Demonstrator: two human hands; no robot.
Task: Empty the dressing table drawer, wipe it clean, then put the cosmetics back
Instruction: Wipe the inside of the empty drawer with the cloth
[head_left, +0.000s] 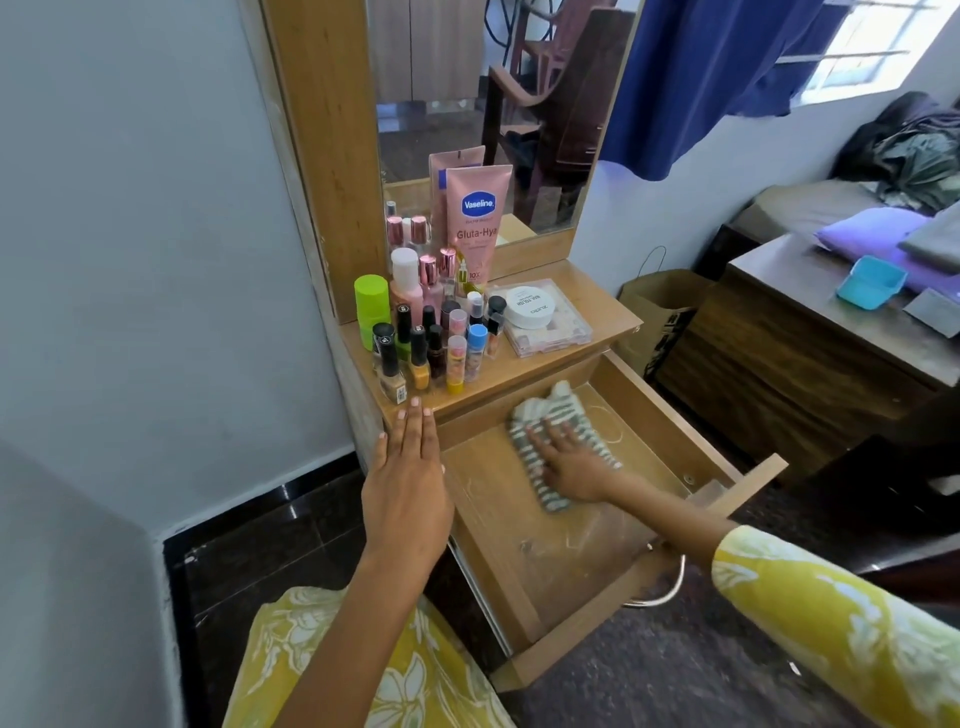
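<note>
Right hand, fingers spread flat, presses a grey-and-white striped cloth against the floor of the pulled-out drawer. That hand grips nothing; it holds the cloth down by pressure alone. The drawer is wooden and shows no cosmetics inside, only faint pale scuffs and smears on its base. Its long axis runs from the dressing table towards the person, slanting to the right. The cloth sits in the far half, near the back, lying lengthwise along that same slant. The near half of the drawer floor, towards the front panel, lies on the person's side of the hand, so the likely next stroke is a pull back towards the body.

The left hand is flat with fingers straight and together, fingertips resting on the front edge of the surface above the drawer's left side, apparently steadying. It is well apart from the cloth, so the right hand is the one placed to wipe.

On the surface stand the cosmetics: a pink lotion tube, a crowd of nail polish bottles, and a round white jar on a flat clear case.
</note>
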